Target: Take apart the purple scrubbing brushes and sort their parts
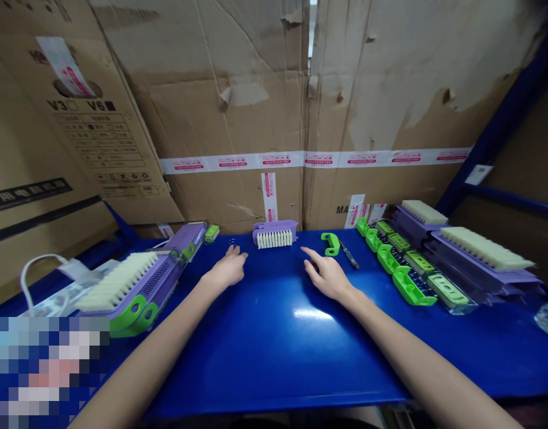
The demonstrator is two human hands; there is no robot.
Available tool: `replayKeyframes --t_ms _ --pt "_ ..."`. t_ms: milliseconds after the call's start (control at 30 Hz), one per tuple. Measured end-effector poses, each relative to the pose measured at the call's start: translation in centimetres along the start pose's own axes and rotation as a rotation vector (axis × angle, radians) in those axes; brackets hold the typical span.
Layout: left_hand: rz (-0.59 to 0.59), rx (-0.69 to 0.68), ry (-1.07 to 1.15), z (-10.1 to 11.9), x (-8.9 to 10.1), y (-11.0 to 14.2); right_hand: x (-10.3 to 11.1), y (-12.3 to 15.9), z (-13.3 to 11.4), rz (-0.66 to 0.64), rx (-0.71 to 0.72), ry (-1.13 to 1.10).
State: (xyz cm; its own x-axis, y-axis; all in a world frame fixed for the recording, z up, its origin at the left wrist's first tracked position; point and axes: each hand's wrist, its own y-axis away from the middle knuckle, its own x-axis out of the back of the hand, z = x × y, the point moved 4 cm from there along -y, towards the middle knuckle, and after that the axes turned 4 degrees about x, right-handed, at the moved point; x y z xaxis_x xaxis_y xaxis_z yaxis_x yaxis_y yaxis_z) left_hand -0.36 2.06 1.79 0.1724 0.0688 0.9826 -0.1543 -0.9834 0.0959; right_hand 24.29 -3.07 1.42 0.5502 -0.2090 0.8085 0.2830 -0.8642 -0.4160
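Head view: we find the purple plastic brush block with pale bristles at the far middle of the glossy blue tabletop, just before the brown cardboard wall. Its long axis runs left to right, and its bristles face us; we take it to be set there, between the hands, for reach from either side.

Our left hand rests palm down, fingers half bent and apart, with nothing visibly held; tiny wire-like rings lie at its fingertips, though we cannot tell whether they touch. Our right hand is loosely open and empty, index finger extended towards the brush.

Beyond the right hand stands a bright green curved plastic bracket, beside a slim dark-handled tool slanting with its thin end away from us. Further right, more green brackets form a slanting row, probably for easy picking, alongside purple bristled units. Similar purple-and-green units lie left.
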Motion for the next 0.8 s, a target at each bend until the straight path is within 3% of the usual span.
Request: replayKeyframes --t_ms 167,367,567,800 --pt "0.055 0.066 0.048 -3.2 -1.3 -3.3 -0.2 0.1 0.2 -0.001 -0.004 -0.018" --pt "0.232 0.028 0.072 -5.5 -1.8 -5.6 -0.2 0.1 0.4 0.004 0.001 -0.032" --pt "0.287 -0.050 -0.008 -6.3 -1.9 -6.3 0.1 -0.1 0.5 0.022 -0.002 0.062" --pt "0.309 -0.056 -0.103 -6.2 -1.2 -5.9 2.3 -0.3 1.6 0.148 -0.081 0.341"
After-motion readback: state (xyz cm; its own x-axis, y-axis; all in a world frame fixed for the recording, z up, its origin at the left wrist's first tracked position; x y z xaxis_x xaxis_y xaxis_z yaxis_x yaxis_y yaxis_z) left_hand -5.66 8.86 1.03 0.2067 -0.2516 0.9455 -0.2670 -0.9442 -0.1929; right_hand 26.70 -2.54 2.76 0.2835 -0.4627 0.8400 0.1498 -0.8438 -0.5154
